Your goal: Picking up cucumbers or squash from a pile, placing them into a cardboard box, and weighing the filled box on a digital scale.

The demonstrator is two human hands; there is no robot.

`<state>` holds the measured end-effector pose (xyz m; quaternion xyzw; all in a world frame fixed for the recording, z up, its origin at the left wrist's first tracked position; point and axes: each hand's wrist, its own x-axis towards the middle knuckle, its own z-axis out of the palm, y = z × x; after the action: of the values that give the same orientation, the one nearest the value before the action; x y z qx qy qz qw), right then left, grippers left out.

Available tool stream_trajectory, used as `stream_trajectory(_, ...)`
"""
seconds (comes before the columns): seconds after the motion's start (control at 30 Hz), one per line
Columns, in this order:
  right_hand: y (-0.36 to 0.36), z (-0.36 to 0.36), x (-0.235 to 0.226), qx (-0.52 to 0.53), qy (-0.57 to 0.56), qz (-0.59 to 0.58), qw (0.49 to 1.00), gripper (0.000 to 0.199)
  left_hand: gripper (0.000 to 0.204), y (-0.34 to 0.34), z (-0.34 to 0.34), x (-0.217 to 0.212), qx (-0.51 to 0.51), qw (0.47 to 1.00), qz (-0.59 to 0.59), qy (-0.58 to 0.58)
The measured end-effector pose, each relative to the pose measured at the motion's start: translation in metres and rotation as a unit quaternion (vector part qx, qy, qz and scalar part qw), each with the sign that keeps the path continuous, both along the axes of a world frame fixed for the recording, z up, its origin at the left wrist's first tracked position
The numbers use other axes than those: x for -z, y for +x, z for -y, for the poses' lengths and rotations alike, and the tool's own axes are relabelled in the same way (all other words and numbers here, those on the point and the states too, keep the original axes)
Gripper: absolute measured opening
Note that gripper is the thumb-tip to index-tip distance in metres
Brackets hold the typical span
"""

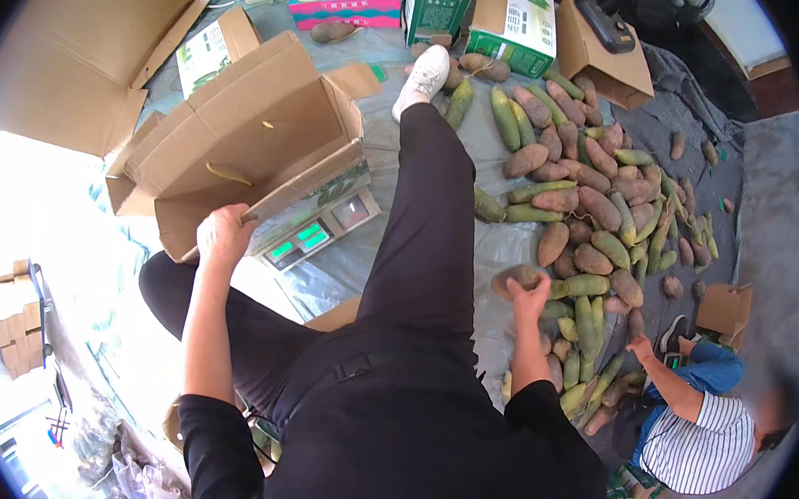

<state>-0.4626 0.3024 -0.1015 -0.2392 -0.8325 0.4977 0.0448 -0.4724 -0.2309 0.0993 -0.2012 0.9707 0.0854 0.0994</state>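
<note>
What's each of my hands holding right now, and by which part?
Your left hand grips the open cardboard carton by its near upper edge, toward the left end. Your right hand holds a brownish root vegetable by its near side.

Down I look from my head, fisheye-wide! My torso [387, 447] looms close at the lower edge.

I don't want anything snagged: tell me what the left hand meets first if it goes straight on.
Probably the yellow strap inside the open cardboard box, whose edge the left hand grips; depth there is unclear.
</note>
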Motion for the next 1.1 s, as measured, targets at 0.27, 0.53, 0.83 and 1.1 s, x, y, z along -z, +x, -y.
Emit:
stream_trajectory(0.27, -0.149, 0.087, -0.188, -0.11, -0.179, -0.286, 0.935, 0.068, 0.019, 0.002, 0.004, 0.0, 0.024, 0.999, -0.023, -0.008)
stream_trajectory(0.53, -0.174, 0.235, -0.287, -0.26, -0.297, -0.333, 0.856, 0.067, 0.018, 0.0, 0.009, 0.001, 0.012, 1.0, -0.021, -0.018)
stream_trajectory(0.83, -0.142, 0.371, -0.23, -0.364, -0.086, -0.307, 0.875, 0.062, 0.022, 0.001, 0.008, 0.004, -0.014, 0.999, -0.029, -0.016)
stream_trajectory(1.1, -0.151, 0.38, -0.202, -0.433, 0.211, -0.231, 0.845, 0.035, 0.021, 0.0, 0.006, 0.003, 0.004, 0.999, -0.051, -0.016)
